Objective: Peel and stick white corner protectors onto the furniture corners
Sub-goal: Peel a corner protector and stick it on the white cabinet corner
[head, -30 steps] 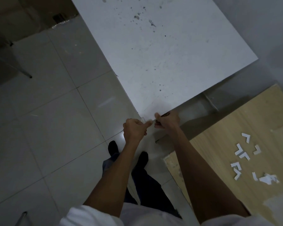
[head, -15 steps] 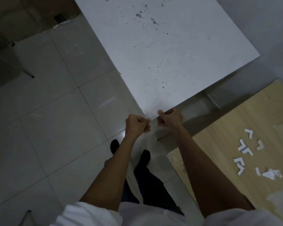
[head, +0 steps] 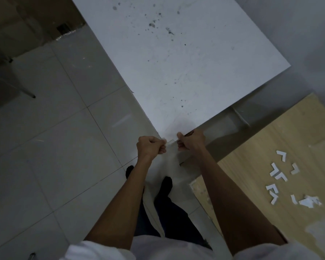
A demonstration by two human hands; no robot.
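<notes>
A white, speckled tabletop [head: 176, 68] fills the upper middle, its near corner pointing at me. A small white corner protector [head: 170, 141] sits right at that corner. My left hand [head: 150, 147] pinches its left end with closed fingers, and my right hand [head: 190, 140] pinches its right end against the table's edge. Both fists are at the corner, a few centimetres apart. Several more white L-shaped protectors [head: 278, 171] lie loose on a wooden board [head: 270, 139] at the right, beside torn backing paper [head: 309, 201].
Grey floor tiles [head: 54, 147] spread to the left. A chair leg [head: 24, 91] slants down at the far left. My feet in dark socks [head: 165, 184] stand just under the table corner. A grey wall [head: 298, 25] rises at the upper right.
Both hands have stayed at the table corner on the protector, with only small shifts of the fingers. The camera has tilted slightly.
</notes>
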